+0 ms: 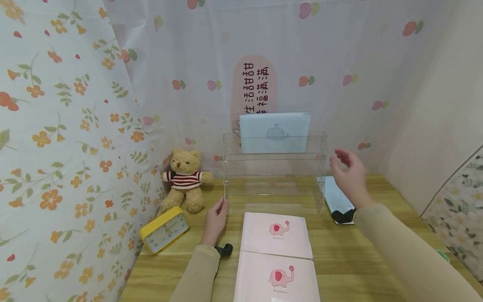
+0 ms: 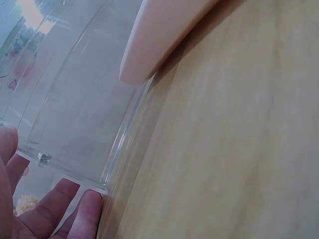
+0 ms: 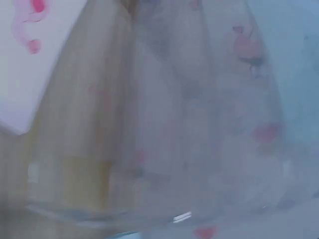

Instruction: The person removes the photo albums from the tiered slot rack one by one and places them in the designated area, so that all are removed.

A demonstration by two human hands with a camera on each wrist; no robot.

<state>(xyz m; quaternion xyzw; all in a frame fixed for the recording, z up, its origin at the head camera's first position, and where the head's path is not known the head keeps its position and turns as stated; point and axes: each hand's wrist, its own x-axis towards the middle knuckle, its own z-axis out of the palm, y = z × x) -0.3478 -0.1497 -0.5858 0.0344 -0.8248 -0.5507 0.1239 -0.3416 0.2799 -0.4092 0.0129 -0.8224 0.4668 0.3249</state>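
A clear acrylic rack [image 1: 274, 188] with several tiers stands on the wooden table. My left hand [image 1: 216, 221] rests at the rack's lower left side. In the left wrist view its fingertips [image 2: 88, 206] touch the clear panel's edge near the table. My right hand [image 1: 349, 176] is raised beside the rack's right side, apart from it, with loosely bent fingers and nothing held. A light blue whale-print booklet [image 1: 275, 144] stands in the rack's top tier. Two pink elephant-print booklets [image 1: 260, 235] lie before the rack. The right wrist view is blurred.
A teddy bear [image 1: 185, 180] in a striped shirt sits left of the rack, behind a yellow clock [image 1: 164, 230]. Another light blue booklet [image 1: 337, 195] lies right of the rack, partly under my right wrist. A patterned cloth [image 1: 181, 50] hangs behind.
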